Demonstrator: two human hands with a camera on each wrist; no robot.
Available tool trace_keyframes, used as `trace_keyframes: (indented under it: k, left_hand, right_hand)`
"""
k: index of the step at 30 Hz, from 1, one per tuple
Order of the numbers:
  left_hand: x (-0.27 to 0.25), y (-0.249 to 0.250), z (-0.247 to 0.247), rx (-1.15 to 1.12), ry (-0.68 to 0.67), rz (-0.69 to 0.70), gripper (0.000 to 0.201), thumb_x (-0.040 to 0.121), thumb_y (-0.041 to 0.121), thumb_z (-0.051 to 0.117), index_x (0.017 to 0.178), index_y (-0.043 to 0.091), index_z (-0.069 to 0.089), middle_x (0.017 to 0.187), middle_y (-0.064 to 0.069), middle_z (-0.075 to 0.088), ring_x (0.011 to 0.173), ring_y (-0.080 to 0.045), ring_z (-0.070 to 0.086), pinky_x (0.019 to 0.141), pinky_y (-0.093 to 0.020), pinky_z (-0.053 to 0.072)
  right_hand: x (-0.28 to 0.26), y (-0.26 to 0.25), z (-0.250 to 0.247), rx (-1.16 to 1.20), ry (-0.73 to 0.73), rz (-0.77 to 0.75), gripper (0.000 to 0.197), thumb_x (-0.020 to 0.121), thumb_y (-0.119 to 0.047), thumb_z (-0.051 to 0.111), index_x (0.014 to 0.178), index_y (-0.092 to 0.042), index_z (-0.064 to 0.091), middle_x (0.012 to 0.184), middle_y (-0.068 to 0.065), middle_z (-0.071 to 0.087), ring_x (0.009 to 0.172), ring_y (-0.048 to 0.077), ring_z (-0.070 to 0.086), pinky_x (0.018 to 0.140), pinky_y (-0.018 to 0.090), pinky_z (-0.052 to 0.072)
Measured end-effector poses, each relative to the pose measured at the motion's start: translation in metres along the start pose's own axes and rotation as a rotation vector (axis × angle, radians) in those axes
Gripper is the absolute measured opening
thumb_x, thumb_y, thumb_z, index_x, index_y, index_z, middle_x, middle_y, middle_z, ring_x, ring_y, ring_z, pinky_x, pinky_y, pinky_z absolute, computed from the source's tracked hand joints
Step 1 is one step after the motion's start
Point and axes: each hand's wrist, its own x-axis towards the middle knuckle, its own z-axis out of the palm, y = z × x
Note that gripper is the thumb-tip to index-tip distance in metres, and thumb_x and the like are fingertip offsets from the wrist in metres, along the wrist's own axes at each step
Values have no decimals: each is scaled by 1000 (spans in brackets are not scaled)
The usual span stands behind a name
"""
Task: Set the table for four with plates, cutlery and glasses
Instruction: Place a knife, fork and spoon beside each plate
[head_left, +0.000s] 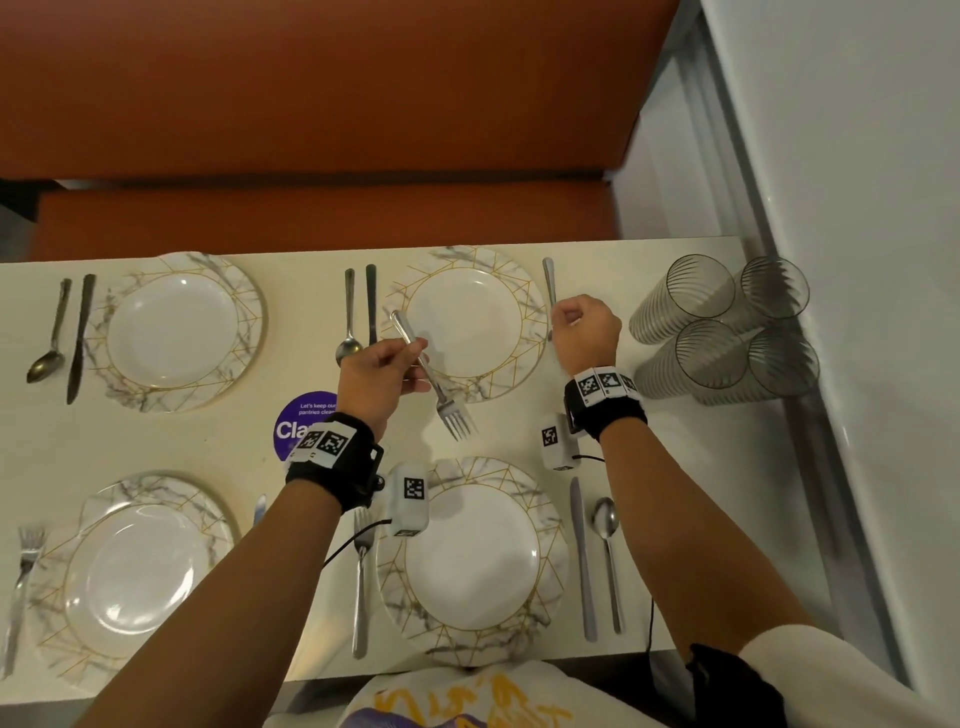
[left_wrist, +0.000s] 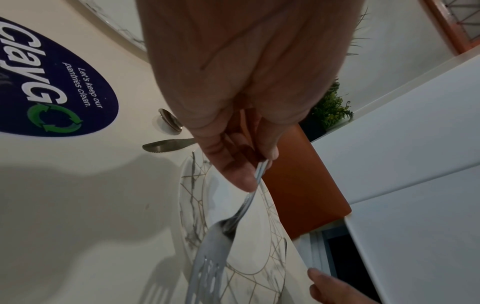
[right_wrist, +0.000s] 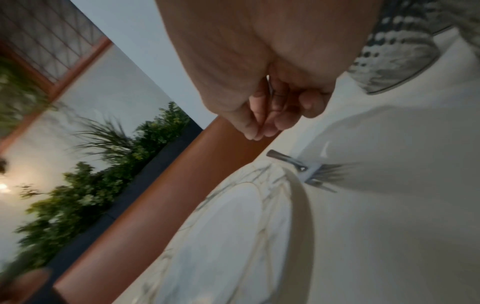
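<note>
My left hand (head_left: 387, 371) grips a silver fork (head_left: 441, 395) by its handle, tines toward me, over the near-left rim of the far right plate (head_left: 457, 257). The left wrist view shows the same fork (left_wrist: 215, 257) pinched between thumb and fingers (left_wrist: 241, 176) above that plate (left_wrist: 192, 195). My right hand (head_left: 584, 325) hovers with curled fingers over a second fork (head_left: 549, 280) lying on the table right of the plate. Seen from the right wrist, this fork (right_wrist: 298, 164) rests beside the plate rim (right_wrist: 298, 205), apart from my empty fingertips (right_wrist: 259, 127).
Several ribbed glasses (head_left: 722, 332) stand at the far right by the wall. A spoon (head_left: 349, 317) and knife (head_left: 371, 301) lie left of the far right plate. Three other plates have cutlery beside them. A purple sticker (head_left: 306, 421) marks mid-table. An orange bench (head_left: 311, 104) runs behind.
</note>
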Motion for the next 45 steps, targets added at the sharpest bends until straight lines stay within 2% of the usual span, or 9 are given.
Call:
trace_keyframes:
  k: [4, 10, 14, 20, 26, 30, 37, 40, 45]
  left_hand:
    - [-3, 6, -14, 9, 7, 32, 14, 102, 7, 62, 99, 3, 75, 107, -14, 76, 71, -20, 63, 70, -30, 63]
    - [-7, 8, -53, 26, 62, 47, 18, 100, 13, 67, 107, -1, 75, 91, -12, 74, 76, -20, 65, 71, -33, 59]
    - [-5, 8, -99, 49, 73, 37, 15, 98, 20, 70, 104, 7, 77, 90, -11, 75, 79, -19, 70, 76, -36, 60]
    - [7, 11, -170, 42, 84, 8, 13, 100, 21, 68, 105, 11, 74, 85, -3, 76, 73, -18, 71, 62, -27, 56]
    - [13, 4, -233, 157, 53, 23, 16, 103, 18, 59, 103, 16, 75, 88, -2, 77, 68, -10, 67, 63, -27, 51]
    - [16, -10, -278, 274, 31, 15, 16, 102, 21, 60, 106, 14, 74, 90, -1, 78, 70, -11, 69, 61, -24, 50]
    - [14, -31, -327, 446, -18, 27, 13, 101, 18, 61, 101, 21, 74, 87, 6, 79, 73, -13, 73, 61, -14, 47]
    - [15, -35, -334, 459, -25, 20, 13, 101, 17, 61, 101, 22, 73, 87, 7, 78, 75, -12, 73, 58, -11, 47]
    - [17, -35, -336, 467, -36, 18, 14, 101, 17, 61, 103, 22, 74, 87, 8, 78, 75, -11, 73, 60, -10, 48]
  right_hand:
    - [-35, -40, 19, 98, -100, -191, 7, 90, -14, 69, 91, -11, 74, 84, -1, 71, 71, -1, 59, 66, 3, 42]
    - [-103, -99, 66, 59, -555, -249, 17, 94, -30, 68, 106, -19, 72, 88, -9, 67, 75, 1, 62, 69, 15, 48]
    - [-146, -120, 109, 56, -664, -263, 12, 93, -25, 68, 99, -15, 72, 85, -5, 71, 77, 10, 68, 76, 29, 56]
    - [-178, -165, 160, 73, -672, -216, 9, 93, -17, 69, 98, -11, 72, 84, -5, 69, 70, -3, 59, 63, 6, 42]
    - [-164, -202, 204, 87, -549, -193, 13, 94, -23, 70, 98, -11, 73, 91, 0, 72, 75, 3, 62, 63, 7, 45]
    - [-143, -217, 244, 60, -486, -135, 11, 92, -21, 70, 99, -14, 75, 90, -3, 72, 83, 13, 67, 75, 29, 57]
    - [-119, -218, 287, -140, -418, -6, 14, 93, -16, 70, 105, -8, 76, 104, 6, 73, 83, 13, 60, 58, 5, 36]
    - [-118, -217, 292, -162, -423, 16, 13, 94, -9, 69, 103, -6, 77, 106, 8, 74, 84, 14, 65, 66, 11, 44]
    - [-113, -219, 301, -129, -418, 75, 15, 90, -2, 72, 104, 1, 76, 101, 12, 74, 64, 1, 58, 45, -3, 36]
